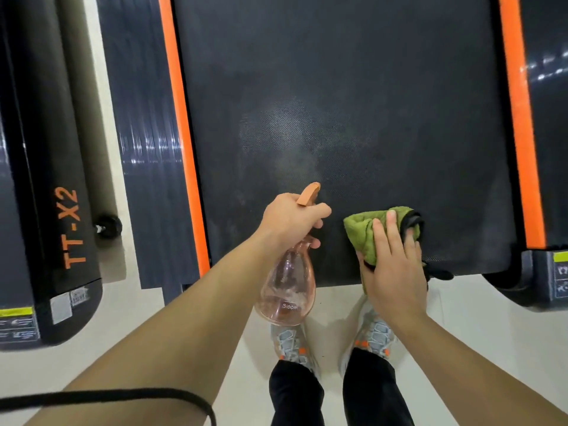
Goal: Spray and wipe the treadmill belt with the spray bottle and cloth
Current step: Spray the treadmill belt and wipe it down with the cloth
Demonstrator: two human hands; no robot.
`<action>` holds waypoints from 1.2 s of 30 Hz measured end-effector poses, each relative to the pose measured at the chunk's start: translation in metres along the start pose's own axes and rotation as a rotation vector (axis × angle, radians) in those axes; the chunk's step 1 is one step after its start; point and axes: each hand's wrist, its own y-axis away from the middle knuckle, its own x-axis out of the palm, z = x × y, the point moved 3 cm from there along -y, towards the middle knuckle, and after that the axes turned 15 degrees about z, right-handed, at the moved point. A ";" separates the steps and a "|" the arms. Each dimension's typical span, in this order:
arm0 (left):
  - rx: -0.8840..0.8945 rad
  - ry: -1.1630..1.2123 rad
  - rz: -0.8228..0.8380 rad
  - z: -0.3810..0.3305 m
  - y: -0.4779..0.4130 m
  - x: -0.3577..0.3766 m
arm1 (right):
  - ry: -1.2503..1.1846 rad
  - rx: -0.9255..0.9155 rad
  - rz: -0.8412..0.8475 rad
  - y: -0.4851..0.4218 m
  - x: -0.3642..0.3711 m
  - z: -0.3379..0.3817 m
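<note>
Left hand (292, 216) grips spray bottle (289, 290); right hand (395, 265) presses cloth (365, 235) flat, fingers spread; misted belt (338, 87) patch lies ahead-left of them.

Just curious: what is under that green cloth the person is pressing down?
The green cloth lies on the dark treadmill belt near its back edge, with the right hand flat on top. Whether the belt beneath is wet or dirty is hidden by the cloth.

Bottle (289, 290) left — cloth (362, 235) on belt (353, 87)
</note>
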 end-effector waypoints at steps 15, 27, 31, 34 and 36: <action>0.113 0.287 -0.160 0.035 0.026 -0.102 | 0.100 -0.312 -0.118 -0.211 -0.106 0.183; 0.101 0.320 -0.146 0.045 0.029 -0.125 | 0.346 -0.703 -0.099 -0.181 -0.065 0.156; 0.078 0.304 -0.150 0.060 0.028 -0.121 | 0.157 -0.365 -0.184 -0.201 -0.083 0.180; 0.051 0.296 -0.156 0.067 0.031 -0.114 | 0.248 -0.533 -0.156 -0.126 -0.034 0.169; 0.018 0.279 -0.163 0.072 0.035 -0.107 | 0.312 -0.637 -0.084 -0.074 0.001 0.148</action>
